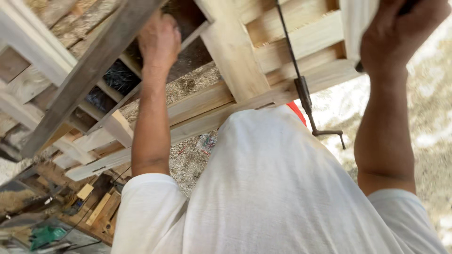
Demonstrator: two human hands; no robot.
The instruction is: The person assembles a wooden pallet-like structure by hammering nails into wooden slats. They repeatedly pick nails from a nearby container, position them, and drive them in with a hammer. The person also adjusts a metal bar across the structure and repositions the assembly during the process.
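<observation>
My left hand (159, 40) reaches forward onto a wooden frame (235, 61) made of pale slats and rails. Its fingers curl out of sight beside a grey diagonal beam (89, 70). My right hand (400, 30) at the top right grips the edge of a pale board (357, 23), and a dark object shows under the palm. A metal bar clamp (301, 89) runs down across the frame, with its T-handle (329, 133) hanging past the frame's near rail. My white shirt (273, 188) fills the lower middle of the view.
Straw and sawdust (188, 160) cover the ground under the frame. Wood offcuts (101, 207), cables and a green tool (44, 234) lie at the lower left. More timber rails (33, 42) stack at the upper left. Bright ground (433, 141) lies to the right.
</observation>
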